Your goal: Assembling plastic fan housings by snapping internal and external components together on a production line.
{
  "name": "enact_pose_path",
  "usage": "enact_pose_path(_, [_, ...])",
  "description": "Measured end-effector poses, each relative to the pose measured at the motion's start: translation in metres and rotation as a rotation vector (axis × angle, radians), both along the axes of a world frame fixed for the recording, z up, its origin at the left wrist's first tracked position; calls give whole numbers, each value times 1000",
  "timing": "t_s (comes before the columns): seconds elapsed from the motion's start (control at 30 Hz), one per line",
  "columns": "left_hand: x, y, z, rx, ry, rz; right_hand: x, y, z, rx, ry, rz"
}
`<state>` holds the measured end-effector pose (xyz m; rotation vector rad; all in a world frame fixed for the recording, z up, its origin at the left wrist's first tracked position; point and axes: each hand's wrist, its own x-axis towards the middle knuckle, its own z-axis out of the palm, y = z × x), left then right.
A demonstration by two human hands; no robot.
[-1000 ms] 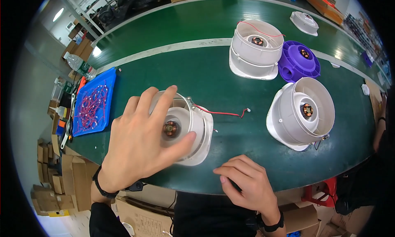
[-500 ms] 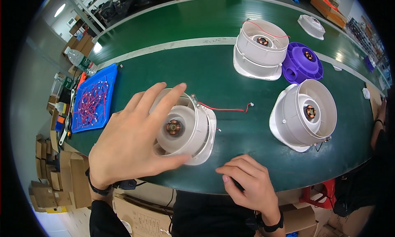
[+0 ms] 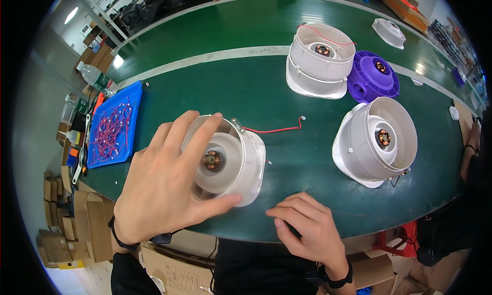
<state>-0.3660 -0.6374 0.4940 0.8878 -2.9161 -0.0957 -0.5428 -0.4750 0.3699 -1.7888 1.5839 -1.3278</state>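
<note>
My left hand (image 3: 161, 190) spans a round white fan housing (image 3: 249, 164) on the green table, its fingertips at the far rim and its thumb at the near rim. Inside sits a motor core with copper windings (image 3: 211, 160). A metal clip (image 3: 236, 124) is on the housing's rim, and a red wire (image 3: 271, 130) with a small white connector runs from there to the right. My palm hides the housing's left side. My right hand (image 3: 307, 228) rests at the table's near edge, fingers loosely curled, with nothing visible in them.
At right stand two more white housings (image 3: 353, 154) (image 3: 315, 74) and a purple housing (image 3: 374, 79). A blue tray (image 3: 134, 110) of red wires lies at left beside plastic bottles (image 3: 95, 77). Another white part (image 3: 388, 32) is at the far right. A person's hand (image 3: 472, 136) shows at the right edge.
The housing under my left hand has turned slightly, and the gap at its right side has narrowed. The red wire's connector end has shifted left and away. My right hand has stayed curled.
</note>
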Motion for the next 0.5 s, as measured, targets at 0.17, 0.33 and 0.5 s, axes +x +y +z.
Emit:
enact_pose_path(0.17, [1, -1, -1, 16, 6, 1, 0, 0, -1, -22, 15, 11])
enact_pose_path(0.33, [2, -1, -1, -1, 37, -12, 1, 0, 4, 21, -7, -9])
enact_pose_path(0.5, [2, -2, -2, 10, 26, -29, 1, 0, 3, 25, -12, -9])
